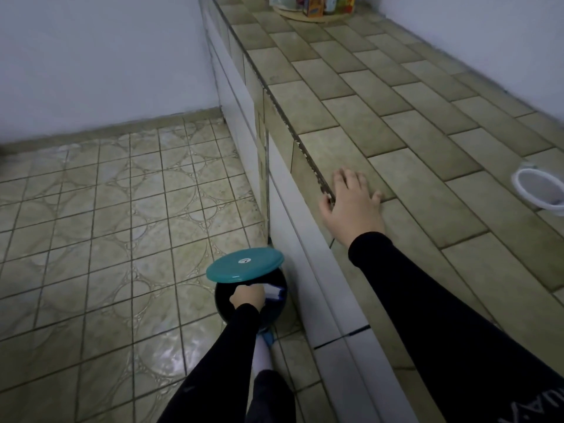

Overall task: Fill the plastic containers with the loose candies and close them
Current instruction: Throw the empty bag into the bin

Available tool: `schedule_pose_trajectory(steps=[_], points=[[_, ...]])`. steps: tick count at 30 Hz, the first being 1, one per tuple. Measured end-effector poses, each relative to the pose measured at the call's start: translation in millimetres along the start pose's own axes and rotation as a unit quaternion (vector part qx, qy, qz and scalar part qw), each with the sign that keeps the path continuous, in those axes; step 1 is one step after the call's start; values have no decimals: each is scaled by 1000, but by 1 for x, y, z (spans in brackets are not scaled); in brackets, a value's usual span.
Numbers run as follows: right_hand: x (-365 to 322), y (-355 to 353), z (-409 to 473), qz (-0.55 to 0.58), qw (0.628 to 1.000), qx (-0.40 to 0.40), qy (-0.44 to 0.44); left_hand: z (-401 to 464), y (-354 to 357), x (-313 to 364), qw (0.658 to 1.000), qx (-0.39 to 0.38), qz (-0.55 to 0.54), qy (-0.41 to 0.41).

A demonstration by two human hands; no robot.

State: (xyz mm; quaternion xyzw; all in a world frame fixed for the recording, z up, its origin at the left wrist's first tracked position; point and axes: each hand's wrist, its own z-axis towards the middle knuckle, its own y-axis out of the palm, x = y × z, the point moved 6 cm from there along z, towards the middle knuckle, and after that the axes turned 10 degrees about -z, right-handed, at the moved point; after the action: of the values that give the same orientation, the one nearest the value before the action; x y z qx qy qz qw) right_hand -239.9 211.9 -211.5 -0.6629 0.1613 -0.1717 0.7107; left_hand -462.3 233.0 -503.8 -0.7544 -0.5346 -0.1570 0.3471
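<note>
Head cam looks down along a tiled counter (381,117) w/ the floor (91,209) off to the left. Right hand (351,203) lies flat on the counter's front edge, fingers spread, palm down, thumb hooked over the lip, gripping nothing. Left hand (247,296) reaches down low, at approx 6 o'clock in the frame, fingers closed around a crumpled white-and-blue piece (274,292), prob. a wrapper or packet, can't tell which, held right at the mouth of a round black bin (274,312) on the floor. The bin's teal lid (244,264) is tilted up at the bin's 12 o'clock side, open over the hand. Bin stands touching, or just beside, the white base panel (302,239) under the counter. A foot in a blue shoe and white sock (264,346) shows at the bin's 6 o'clock, right by its base. As for the task's things: one white plastic container (535,190), open, no lid on it, stands on the counter at the frame's 3 o'clock edge, well apart from the right hand; its contents can't be made out. Far end of the counter, 12 o'clock: a round tray (305,15) w/ colourful boxes (314,6), too small to read. Both arms in black sleeves.
</note>
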Motion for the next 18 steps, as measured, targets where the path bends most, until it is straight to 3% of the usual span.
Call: schedule_pose_trajectory(steps=[6,18], points=[[1,1,3,-3,1000,6,0,37,22,-25,993,6,-119,-4],[1,4,2,3,1000,8,2,-14,17,11,986,-35,-147,64]])
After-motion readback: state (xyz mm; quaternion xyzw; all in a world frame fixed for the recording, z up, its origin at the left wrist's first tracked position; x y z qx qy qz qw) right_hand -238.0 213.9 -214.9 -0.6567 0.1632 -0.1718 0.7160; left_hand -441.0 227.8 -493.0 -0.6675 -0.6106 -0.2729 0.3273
